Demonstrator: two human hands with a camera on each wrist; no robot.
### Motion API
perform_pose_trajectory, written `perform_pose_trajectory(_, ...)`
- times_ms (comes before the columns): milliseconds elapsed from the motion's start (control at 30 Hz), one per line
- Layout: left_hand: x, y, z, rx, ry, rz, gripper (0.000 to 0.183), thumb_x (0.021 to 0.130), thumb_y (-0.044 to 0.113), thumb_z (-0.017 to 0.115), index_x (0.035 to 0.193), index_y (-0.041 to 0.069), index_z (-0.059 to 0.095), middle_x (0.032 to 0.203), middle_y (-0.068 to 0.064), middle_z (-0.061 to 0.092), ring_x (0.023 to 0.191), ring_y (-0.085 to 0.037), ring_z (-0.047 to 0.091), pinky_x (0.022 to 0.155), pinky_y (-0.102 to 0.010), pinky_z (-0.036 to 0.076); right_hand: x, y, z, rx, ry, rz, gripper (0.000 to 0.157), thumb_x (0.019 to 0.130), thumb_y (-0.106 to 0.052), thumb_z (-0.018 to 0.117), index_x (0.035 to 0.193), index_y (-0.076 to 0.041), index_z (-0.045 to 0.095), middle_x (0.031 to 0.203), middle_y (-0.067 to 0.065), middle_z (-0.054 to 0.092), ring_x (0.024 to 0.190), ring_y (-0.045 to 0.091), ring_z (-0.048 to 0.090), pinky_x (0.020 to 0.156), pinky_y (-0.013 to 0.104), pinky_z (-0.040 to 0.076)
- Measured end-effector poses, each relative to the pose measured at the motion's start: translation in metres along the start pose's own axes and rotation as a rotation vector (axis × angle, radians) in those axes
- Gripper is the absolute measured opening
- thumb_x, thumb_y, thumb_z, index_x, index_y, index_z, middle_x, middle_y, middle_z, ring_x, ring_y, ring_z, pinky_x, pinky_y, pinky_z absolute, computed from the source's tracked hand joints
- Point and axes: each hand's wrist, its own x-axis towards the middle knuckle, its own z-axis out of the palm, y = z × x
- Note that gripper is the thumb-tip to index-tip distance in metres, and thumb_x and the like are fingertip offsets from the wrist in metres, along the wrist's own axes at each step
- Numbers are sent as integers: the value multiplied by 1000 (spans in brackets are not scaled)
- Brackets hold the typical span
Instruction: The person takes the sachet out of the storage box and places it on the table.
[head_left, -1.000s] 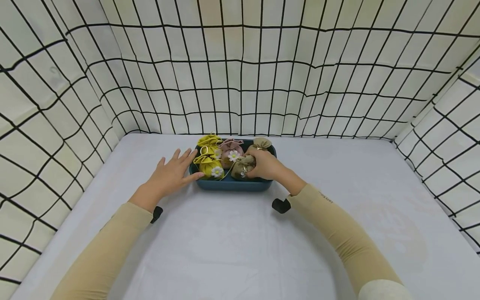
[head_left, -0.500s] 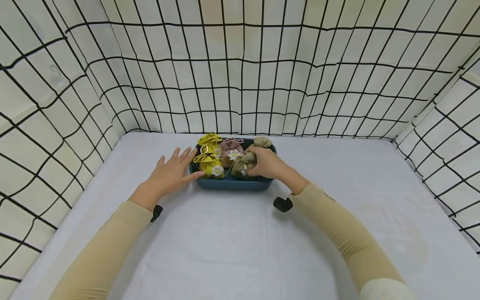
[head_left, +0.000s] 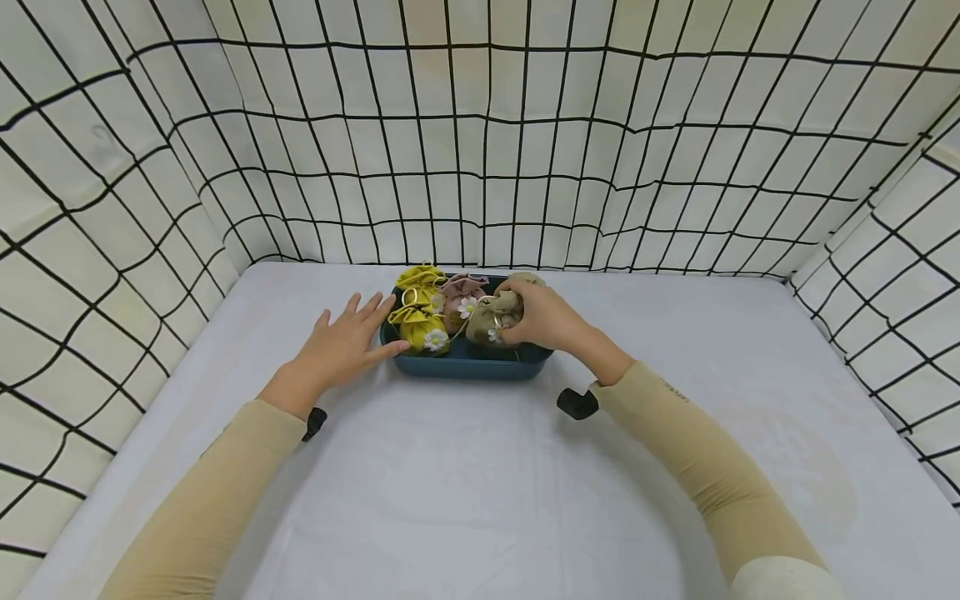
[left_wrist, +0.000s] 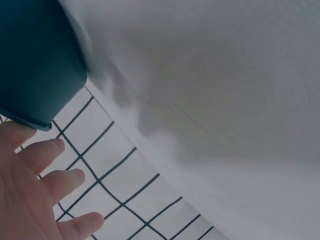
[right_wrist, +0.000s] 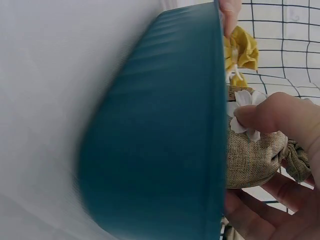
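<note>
We see a dark blue plastic tub [head_left: 472,368] on the white cloth [head_left: 450,500], and every other thing finds its place around it. At the tub's right half, the right hand [head_left: 551,317] pinches a tan burlap drawstring pouch [head_left: 491,323]; in the right wrist view, we find the thumb [right_wrist: 275,111] pressed on the pouch's white fabric flower [right_wrist: 240,122], with the other fingers curled behind the burlap. That pouch rises above the tub's front rim, which hides its base, so we cannot tell whether it touches the tub's floor. The left hand [head_left: 337,346] lies at the tub's left end with its fingers spread wide and nearly straight, a fingertip touching the rim and the thumb over the front corner; we see nothing in its grasp. Inside the tub's left half, we count two yellow drawstring pouches, a front one [head_left: 420,329] with a white daisy and a back one [head_left: 420,277]. A dusty pink pouch [head_left: 461,290] sits near the tub's middle, and a second tan pouch [head_left: 527,277] shows at its back right, mostly covered by the right hand. Behind the tub, we see black netting [head_left: 483,121] before a pale backing.
</note>
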Motion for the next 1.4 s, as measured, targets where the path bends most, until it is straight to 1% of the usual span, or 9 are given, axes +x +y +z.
perform_pose_trajectory(133, 1, 0, 0, 6, -2, -2, 95, 99, 74, 39, 167, 12, 12, 169, -19, 13, 153, -49, 8, 114, -76, 9, -3, -2, -6, 15, 11, -9, 61, 85, -13, 82, 139, -4, 54, 129, 14, 58, 98, 26, 57, 83, 40, 51)
perform_pose_trajectory(367, 1, 0, -1, -5, -5, 1, 95, 99, 74, 38, 167, 12, 12, 169, -19, 13, 152, -49, 7, 114, -76, 8, -9, -3, -13, 31, 16, -7, 60, 86, -14, 83, 138, -8, 54, 110, 10, 65, 88, 23, 58, 75, 38, 50)
perform_pose_trajectory(533, 0, 1, -2, -8, -4, -1, 96, 99, 74, 38, 167, 12, 12, 169, -19, 12, 152, -49, 7, 114, -76, 8, -13, -5, -17, 26, 17, -6, 58, 86, -14, 83, 136, -10, 54, 114, 12, 64, 91, 24, 57, 77, 39, 49)
perform_pose_trajectory(700, 0, 1, -3, -17, -7, -2, 95, 99, 73, 39, 167, 12, 12, 169, -20, 12, 152, -49, 6, 114, -76, 7, -19, -7, -23, 31, 20, 5, 60, 85, -14, 83, 138, -10, 54, 120, 13, 64, 95, 25, 59, 79, 40, 51)
perform_pose_trajectory(867, 0, 2, -2, -25, -15, -5, 96, 99, 75, 39, 167, 12, 12, 169, -20, 11, 152, -49, 6, 114, -76, 7, -24, -8, -29, 16, 34, 1, 63, 85, -16, 84, 140, -10, 54, 118, 12, 65, 97, 25, 60, 81, 40, 52)
perform_pose_trajectory(1000, 0, 2, -2, -25, -20, -9, 97, 99, 75, 38, 167, 12, 12, 169, -19, 11, 152, -50, 5, 114, -76, 6, -27, -9, -32, 9, 42, -6, 59, 85, -16, 84, 137, -12, 56, 115, 11, 65, 95, 25, 59, 79, 40, 51)
perform_pose_trajectory(1100, 0, 2, -2, -22, -19, -8, 96, 99, 75, 37, 167, 12, 11, 169, -20, 11, 152, -50, 5, 114, -76, 6, -30, -9, -35, 7, 49, -8, 59, 85, -15, 84, 137, -12, 56, 117, 10, 64, 96, 25, 59, 77, 39, 50)
perform_pose_trajectory(1233, 0, 3, -2, -22, -14, -4, 96, 99, 74, 38, 167, 12, 11, 169, -20, 12, 152, -50, 6, 114, -76, 6, -35, -9, -40, -4, 58, 2, 63, 85, -15, 85, 140, -11, 55, 116, 10, 63, 93, 25, 58, 74, 38, 50)
perform_pose_trajectory(1400, 1, 2, -2, -22, -15, -1, 95, 99, 74, 39, 167, 12, 11, 169, -20, 11, 152, -50, 5, 114, -76, 7, -40, -4, -47, -28, 67, 1, 61, 85, -14, 84, 138, -9, 55, 109, 10, 63, 85, 24, 57, 71, 38, 48)
